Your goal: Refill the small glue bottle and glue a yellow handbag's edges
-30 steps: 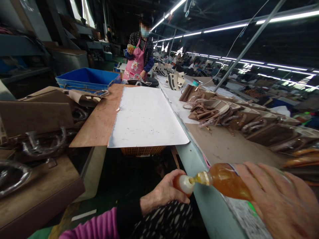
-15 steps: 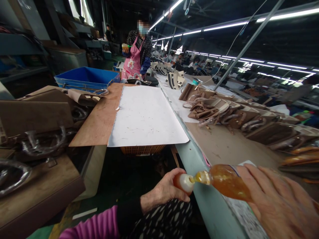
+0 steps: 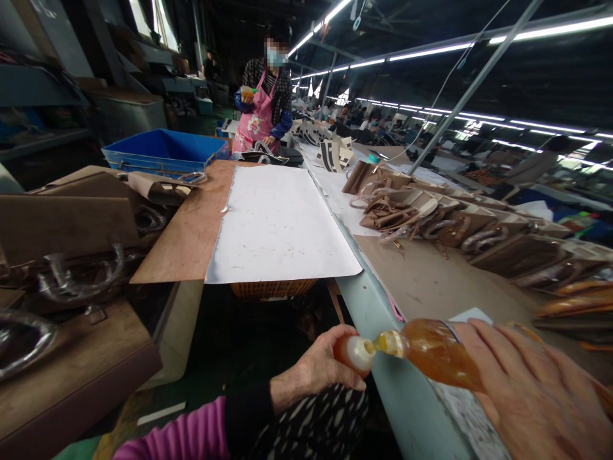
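Okay, white sheet (image 3: pixel 285 230) is lying ahead of both grips, blue-green table edge (image 3: pixel 416 402) is running below the space between them, brown bags (image 3: pixel 450 231) are lining up beyond the right grip. Right hand (image 3: pixel 536 390) is wrapping over the body of the large bottle (image 3: pixel 438 351), fingers lying across its upper side; thumb isn't showing. Key relation: large bottle is sticking out to the left of that grip, long axis running across from right hand toward left, neck (image 3: pixel 393 344) pointing at the other grip. Left hand (image 3: pixel 318 364) is clasping the small bottle (image 3: pixel 359 355) between thumb and curled fingers, its pale top facing right, toward the neck. So right is sitting nearer the big body, left nearer the neck. Amber liquid (image 3: pixel 377 345) is showing between neck and small mouth; can't tell if they're touching.
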A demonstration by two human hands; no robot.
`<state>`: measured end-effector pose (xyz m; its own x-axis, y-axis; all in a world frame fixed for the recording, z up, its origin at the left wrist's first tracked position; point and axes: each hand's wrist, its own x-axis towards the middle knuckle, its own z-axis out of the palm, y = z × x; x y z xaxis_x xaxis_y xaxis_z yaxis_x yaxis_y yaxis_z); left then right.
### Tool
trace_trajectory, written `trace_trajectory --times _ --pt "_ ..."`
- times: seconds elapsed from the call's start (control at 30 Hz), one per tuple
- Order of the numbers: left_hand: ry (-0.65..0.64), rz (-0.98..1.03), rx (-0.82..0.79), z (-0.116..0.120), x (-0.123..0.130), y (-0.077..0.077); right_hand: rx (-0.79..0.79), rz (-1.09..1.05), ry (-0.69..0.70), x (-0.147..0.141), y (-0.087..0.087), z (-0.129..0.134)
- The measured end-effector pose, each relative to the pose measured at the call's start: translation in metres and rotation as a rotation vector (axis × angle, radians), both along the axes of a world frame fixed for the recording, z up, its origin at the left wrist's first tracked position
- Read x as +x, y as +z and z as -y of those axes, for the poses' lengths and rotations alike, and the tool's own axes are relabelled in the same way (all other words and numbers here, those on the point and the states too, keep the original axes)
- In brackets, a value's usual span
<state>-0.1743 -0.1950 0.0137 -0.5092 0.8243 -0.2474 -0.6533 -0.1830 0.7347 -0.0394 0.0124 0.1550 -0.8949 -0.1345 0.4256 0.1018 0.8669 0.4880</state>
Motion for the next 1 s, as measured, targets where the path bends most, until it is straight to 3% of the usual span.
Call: trace_trajectory --times 0.33,1.0 --pt "-0.002 -0.001 0.004 -0.001 0.0 -0.004 -0.044 -0.021 -0.023 0.002 -0.003 -0.001" --pt "-0.01 -0.017 0.001 -0.001 0.001 -0.01 0.009 -0.008 -0.013 0.004 -0.012 -0.004"
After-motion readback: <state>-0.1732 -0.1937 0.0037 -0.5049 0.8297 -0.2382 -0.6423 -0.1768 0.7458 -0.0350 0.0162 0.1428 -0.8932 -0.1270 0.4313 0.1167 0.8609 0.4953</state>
